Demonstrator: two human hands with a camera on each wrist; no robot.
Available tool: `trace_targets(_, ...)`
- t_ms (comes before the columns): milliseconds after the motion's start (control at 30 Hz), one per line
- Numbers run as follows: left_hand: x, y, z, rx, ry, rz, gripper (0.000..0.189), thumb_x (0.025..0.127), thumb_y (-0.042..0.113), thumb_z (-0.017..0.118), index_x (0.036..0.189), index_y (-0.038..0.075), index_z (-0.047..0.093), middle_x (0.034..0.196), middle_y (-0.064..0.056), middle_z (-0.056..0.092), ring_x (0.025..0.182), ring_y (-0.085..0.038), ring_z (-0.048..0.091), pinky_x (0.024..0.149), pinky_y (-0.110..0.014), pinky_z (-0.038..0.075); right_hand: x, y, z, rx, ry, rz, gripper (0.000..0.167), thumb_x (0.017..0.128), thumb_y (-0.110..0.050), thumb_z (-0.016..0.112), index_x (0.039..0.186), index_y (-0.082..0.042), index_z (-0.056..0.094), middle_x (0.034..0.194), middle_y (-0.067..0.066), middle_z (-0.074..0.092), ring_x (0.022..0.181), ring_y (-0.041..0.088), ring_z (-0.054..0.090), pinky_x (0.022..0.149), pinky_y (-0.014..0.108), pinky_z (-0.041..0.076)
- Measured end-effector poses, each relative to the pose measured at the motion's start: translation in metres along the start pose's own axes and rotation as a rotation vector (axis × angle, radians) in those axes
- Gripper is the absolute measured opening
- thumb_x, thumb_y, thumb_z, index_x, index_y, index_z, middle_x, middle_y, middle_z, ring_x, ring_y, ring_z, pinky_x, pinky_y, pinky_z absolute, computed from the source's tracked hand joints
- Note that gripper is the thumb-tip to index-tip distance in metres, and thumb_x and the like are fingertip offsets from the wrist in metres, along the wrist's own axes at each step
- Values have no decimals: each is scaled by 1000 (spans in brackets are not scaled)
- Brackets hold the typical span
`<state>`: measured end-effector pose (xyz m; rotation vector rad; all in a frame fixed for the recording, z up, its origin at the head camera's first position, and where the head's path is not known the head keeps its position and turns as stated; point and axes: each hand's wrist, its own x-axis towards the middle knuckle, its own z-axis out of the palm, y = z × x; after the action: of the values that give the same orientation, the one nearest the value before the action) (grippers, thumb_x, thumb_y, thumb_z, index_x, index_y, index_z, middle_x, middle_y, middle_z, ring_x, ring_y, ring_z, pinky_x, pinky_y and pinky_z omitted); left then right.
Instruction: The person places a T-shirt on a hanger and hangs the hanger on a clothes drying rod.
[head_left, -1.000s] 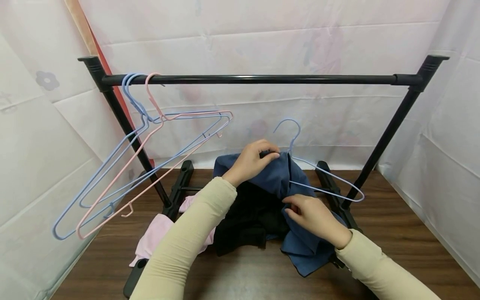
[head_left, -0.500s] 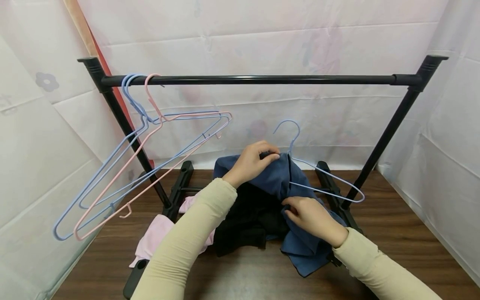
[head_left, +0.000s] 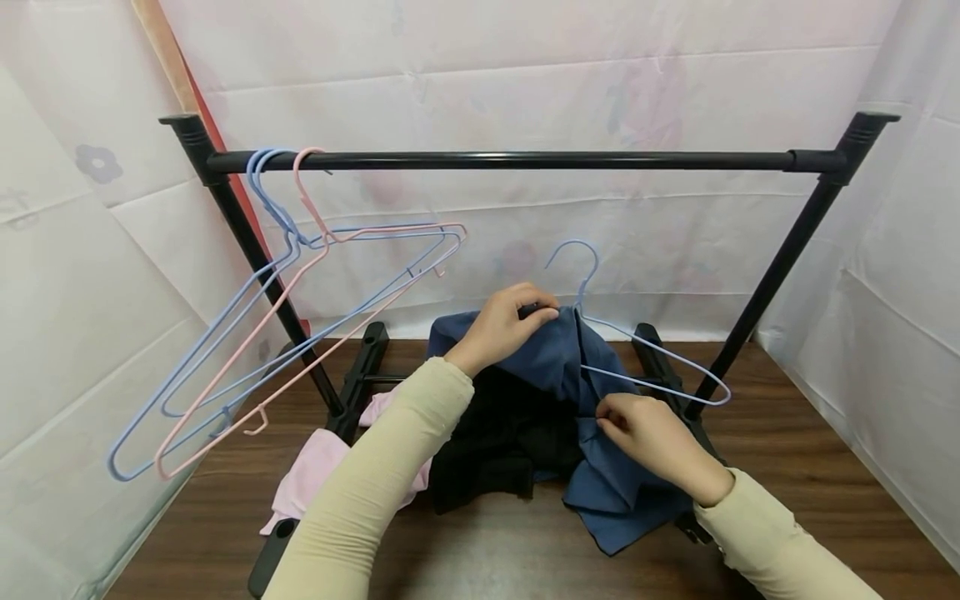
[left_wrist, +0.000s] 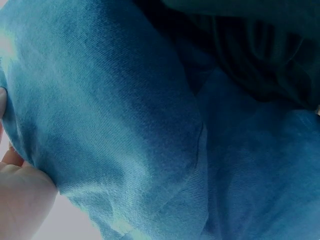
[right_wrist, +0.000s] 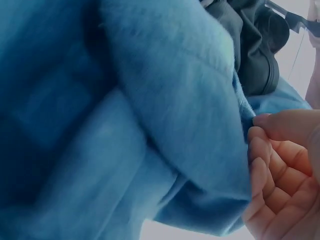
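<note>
A blue garment [head_left: 551,354] is draped over the left part of a light-blue hanger [head_left: 597,260]. The hanger's right arm and hook are bare. My left hand [head_left: 506,327] pinches the top of the garment just left of the hook. In the left wrist view the blue cloth [left_wrist: 110,115] fills most of the picture, with fingers at its left edge. Lower right, my right hand [head_left: 660,437] pinches an edge of the garment between thumb and forefinger, as the right wrist view also shows at the cloth's [right_wrist: 190,100] side. Folds hide the hanger's left arm.
Several blue and pink hangers [head_left: 318,221] hang at the left end of the black rail [head_left: 525,160]. Black cloth [head_left: 502,442] and pink cloth [head_left: 311,471] lie on the wooden table [head_left: 480,558]. The rack's black feet [head_left: 367,358] stand on both sides.
My right hand has moved to the right, drawing the garment's edge with it. The left hand keeps its place at the top of the garment.
</note>
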<state>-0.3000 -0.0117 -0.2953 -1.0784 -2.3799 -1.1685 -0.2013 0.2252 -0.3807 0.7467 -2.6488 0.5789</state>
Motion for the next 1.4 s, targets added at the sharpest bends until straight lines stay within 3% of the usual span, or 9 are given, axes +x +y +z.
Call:
trace_targets(567, 1, 0, 0, 3, -2, -4, 19, 97, 23, 62, 110, 16, 73, 110, 1, 68, 102, -12, 63, 87, -30, 52, 4, -1, 2, -99, -33, -15, 10, 84, -12, 76, 84, -17, 68, 65, -12, 51, 54, -3, 39, 52, 18, 35)
trace_targets(767, 1, 1, 0, -2, -2, -5, 19, 96, 23, 63, 110, 16, 73, 110, 1, 68, 102, -12, 63, 88, -29, 52, 4, 0, 4, -108, -72, -21, 5, 85, -12, 75, 88, -15, 72, 72, -10, 59, 59, -2, 43, 55, 19, 39)
trace_targets(1000, -2, 0, 0, 1, -4, -15, 20, 97, 24, 62, 112, 16, 72, 112, 1, 68, 105, -13, 63, 92, -31, 52, -1, 3, -2, -57, -23, -21, 7, 85, -9, 74, 90, -14, 73, 78, -7, 65, 62, -4, 48, 55, 19, 42)
trace_targets(1400, -5, -3, -1, -7, 17, -1, 20, 96, 23, 63, 111, 15, 73, 111, 0, 69, 104, -14, 64, 90, -30, 52, -11, 4, -26, -108, 97, -28, 11, 82, -7, 76, 87, -16, 71, 75, -10, 63, 62, -3, 46, 56, 20, 41)
